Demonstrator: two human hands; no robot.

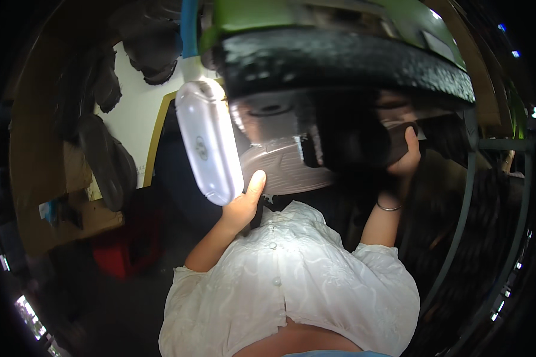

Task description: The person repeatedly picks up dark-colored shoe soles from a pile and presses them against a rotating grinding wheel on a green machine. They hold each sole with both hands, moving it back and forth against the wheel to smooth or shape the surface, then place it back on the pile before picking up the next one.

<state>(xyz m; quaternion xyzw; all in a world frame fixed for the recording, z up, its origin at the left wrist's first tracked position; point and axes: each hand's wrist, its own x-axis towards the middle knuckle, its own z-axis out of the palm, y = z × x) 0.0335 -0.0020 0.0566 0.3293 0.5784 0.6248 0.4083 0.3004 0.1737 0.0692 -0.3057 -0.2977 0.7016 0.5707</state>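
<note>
My left hand [244, 202] gripped a white oblong lamp [208, 143], thumb laid along its lower end. My right hand [406, 157] curled its fingers around a dark part under the black tyre [345, 65], which blocked most of the view.

We have one view only, from a fisheye camera worn on the head, so no second view shares the scene. It faces down along the white blouse [292, 285], with both forearms rising from the body toward a large dark object [339, 65] held very close overhead. Straight edges bend at the rim, and the corners fall black.
</note>
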